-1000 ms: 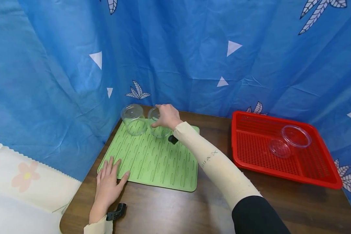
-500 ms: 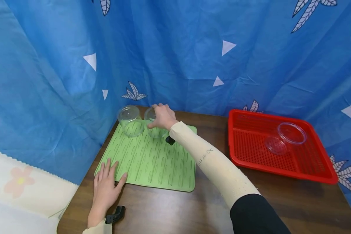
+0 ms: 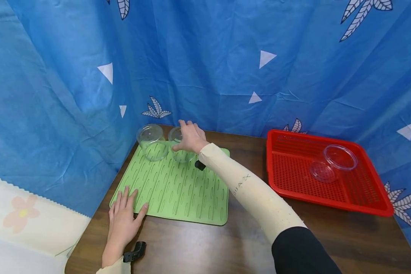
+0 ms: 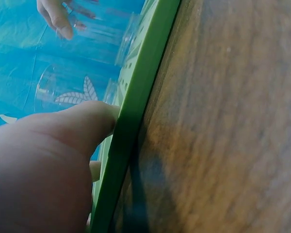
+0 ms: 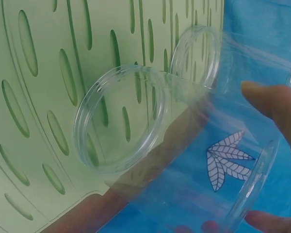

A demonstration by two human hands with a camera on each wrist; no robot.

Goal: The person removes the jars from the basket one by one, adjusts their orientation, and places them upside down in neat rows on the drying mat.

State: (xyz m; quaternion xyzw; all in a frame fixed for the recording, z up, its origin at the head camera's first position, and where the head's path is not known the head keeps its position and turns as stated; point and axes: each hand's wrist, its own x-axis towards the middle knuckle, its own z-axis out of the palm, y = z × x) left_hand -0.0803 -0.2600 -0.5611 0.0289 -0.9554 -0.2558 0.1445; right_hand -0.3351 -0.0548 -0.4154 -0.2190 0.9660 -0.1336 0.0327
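Observation:
A clear plastic cup [image 3: 180, 155] stands upside down on the far part of a green ribbed mat [image 3: 178, 190]. My right hand [image 3: 191, 139] is over this cup with its fingers spread around the upper end. In the right wrist view, the thumb [image 5: 271, 102] shows beside the cup wall and other fingertips are at the far side of its base. A second clear cup [image 3: 152, 148] stands upside down to its left. My left hand [image 3: 123, 224] rests on the mat's near left corner, fingers straight, thumb on the front edge.
A red plastic basket [image 3: 274, 182] is on the brown wooden table [image 3: 191, 247] at the right. One more clear cup [image 3: 340, 156] is inside it. A blue patterned curtain [image 3: 209, 64] hangs behind the table, and a white cloth [image 3: 17, 217] lies at the left.
The right hand stays at the same cup, its fingers slightly more spread than before. The left hand and both cups keep their places on the mat; the head view has shifted a little.

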